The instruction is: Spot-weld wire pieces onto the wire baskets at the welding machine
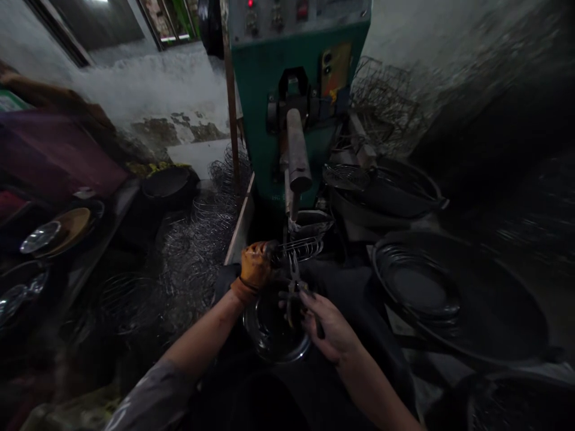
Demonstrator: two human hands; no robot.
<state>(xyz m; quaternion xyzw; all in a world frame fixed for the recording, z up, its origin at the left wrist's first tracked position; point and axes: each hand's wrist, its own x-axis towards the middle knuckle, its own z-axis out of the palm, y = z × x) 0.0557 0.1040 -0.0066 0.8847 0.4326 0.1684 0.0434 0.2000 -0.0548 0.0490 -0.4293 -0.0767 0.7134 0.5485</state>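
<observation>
My left hand (pixel 255 267), in an orange glove, is closed on the end of a small wire rack (pixel 302 247) held out under the grey arm (pixel 297 149) of a green machine (pixel 287 96). My bare right hand (pixel 329 325) grips a pair of pliers (pixel 294 286) whose jaws point up at the wire rack. Just below both hands sits a shiny round metal bowl (pixel 275 335).
Large dark round pans (pixel 471 305) are stacked at the right, another dark pan (pixel 395 191) behind them. Piles of wire baskets (pixel 202 239) lie at the left of the machine. Metal dishes (pixel 54 233) sit on a shelf far left. A wire cage (pixel 381 96) leans on the wall.
</observation>
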